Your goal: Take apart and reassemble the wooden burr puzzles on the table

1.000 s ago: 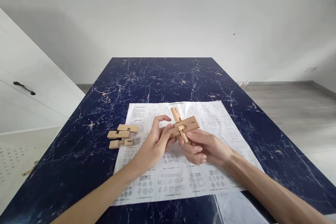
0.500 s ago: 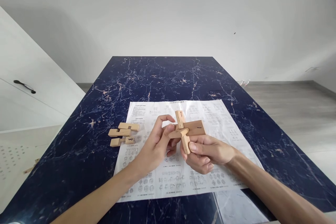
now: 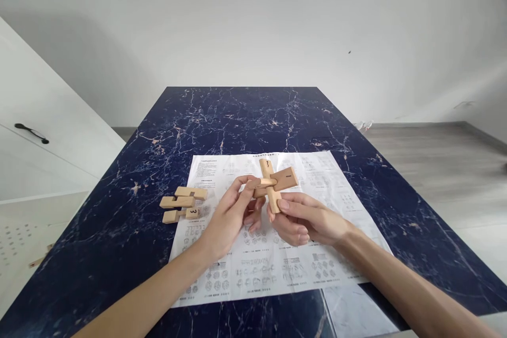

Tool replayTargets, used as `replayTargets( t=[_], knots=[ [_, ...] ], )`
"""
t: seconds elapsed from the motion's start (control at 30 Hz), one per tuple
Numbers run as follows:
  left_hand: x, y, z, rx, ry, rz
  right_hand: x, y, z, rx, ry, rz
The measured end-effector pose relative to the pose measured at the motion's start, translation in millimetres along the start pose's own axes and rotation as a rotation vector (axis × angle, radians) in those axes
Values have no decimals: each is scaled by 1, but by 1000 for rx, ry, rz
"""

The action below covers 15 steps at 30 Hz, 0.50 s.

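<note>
Over the printed sheet, my two hands hold a partly joined wooden burr puzzle (image 3: 271, 186) made of interlocking pieces that cross each other. Thumb and index finger of my left hand (image 3: 232, 214) pinch its left end. My right hand (image 3: 311, 219) grips the lower end of the long crossing bar, thumb on top and fingers curled beneath. Dark marks show on the bar's upper end and on the flat darker part at right. Several loose notched wooden pieces (image 3: 184, 202) lie left of my left hand, one marked 3. My fingers hide parts of the puzzle.
A creased instruction sheet (image 3: 261, 274) with small diagrams lies on the dark blue marble-patterned table (image 3: 237, 116). Beyond the table is a pale wall (image 3: 245, 21). A white cabinet (image 3: 43, 100) with a black handle stands at left.
The puzzle has shifted slightly left and up and turned a little in my hands. My left index finger, raised before, now closes with the thumb on its left end.
</note>
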<state>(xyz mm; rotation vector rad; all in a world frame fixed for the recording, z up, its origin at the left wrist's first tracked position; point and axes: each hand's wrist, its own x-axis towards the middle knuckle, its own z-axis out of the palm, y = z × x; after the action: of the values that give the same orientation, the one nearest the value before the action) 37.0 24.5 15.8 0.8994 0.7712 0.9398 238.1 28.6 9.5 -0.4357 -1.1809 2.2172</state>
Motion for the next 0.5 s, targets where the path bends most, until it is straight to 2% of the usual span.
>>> replayTargets(
  t=[0.1,0.2,0.37,0.43,0.5],
  knots=[
    [1,0,0,-13,76,-8,1,-5,-3,-54,144,-59],
    [1,0,-1,-3,132,-16,4,-9,-10,-113,389,-111],
    [0,-3,-2,88,67,-6,4,-14,-39,-308,869,-273],
    [-1,-5,-3,126,35,-3,0,-19,-54,-423,1001,-321],
    [-1,-6,-3,149,18,0,-6,-25,-68,-521,1106,-310]
  ],
)
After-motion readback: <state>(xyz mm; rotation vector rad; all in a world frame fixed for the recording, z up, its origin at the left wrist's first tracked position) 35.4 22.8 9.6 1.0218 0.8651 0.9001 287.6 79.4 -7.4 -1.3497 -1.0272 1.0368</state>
